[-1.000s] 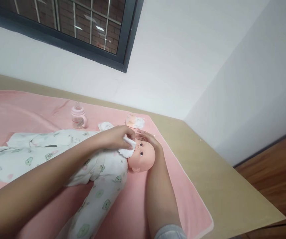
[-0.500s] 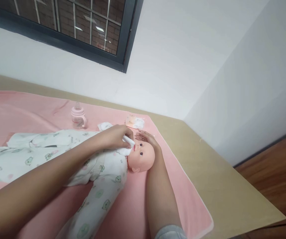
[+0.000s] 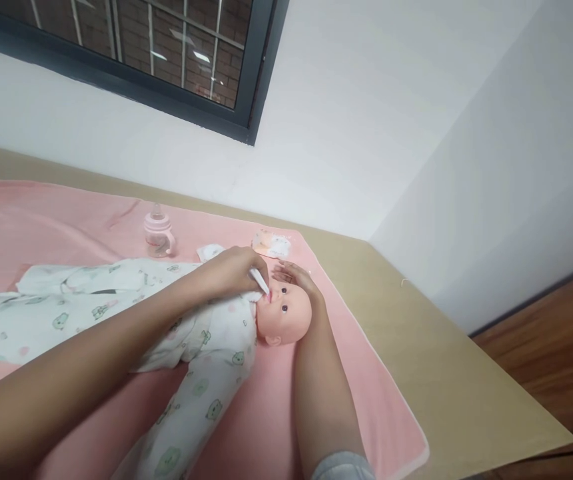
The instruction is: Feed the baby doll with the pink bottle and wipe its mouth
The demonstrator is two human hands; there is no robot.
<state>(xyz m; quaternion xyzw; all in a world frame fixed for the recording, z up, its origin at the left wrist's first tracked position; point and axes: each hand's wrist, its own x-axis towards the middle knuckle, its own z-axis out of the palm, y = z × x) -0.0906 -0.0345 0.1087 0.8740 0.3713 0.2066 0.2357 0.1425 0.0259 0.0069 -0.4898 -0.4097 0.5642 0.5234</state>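
Observation:
A baby doll (image 3: pixel 284 321) in white pyjamas (image 3: pixel 219 370) with a green animal print lies on its back, its bald head to the right. My left hand (image 3: pixel 239 270) is closed on a folded white cloth (image 3: pixel 259 280), whose edge is at the doll's mouth. Whether the cloth is a tissue or a wipe I cannot tell. My right hand (image 3: pixel 294 273) curves round the far side of the doll's head, fingers stretched out, with the wrist against the crown.
Under the doll a pink blanket (image 3: pixel 386 400) covers part of a tan table (image 3: pixel 446 360). A pink-topped baby bottle (image 3: pixel 158 232) stands behind the doll. A small white-and-orange packet (image 3: pixel 272 245) lies near the blanket's far corner. A white wall and a dark-framed window rise behind.
The cloth at the doll's mouth has turned and now shows as a narrow strip; my left hand has shifted slightly. My right hand and the doll stay nearly as they were.

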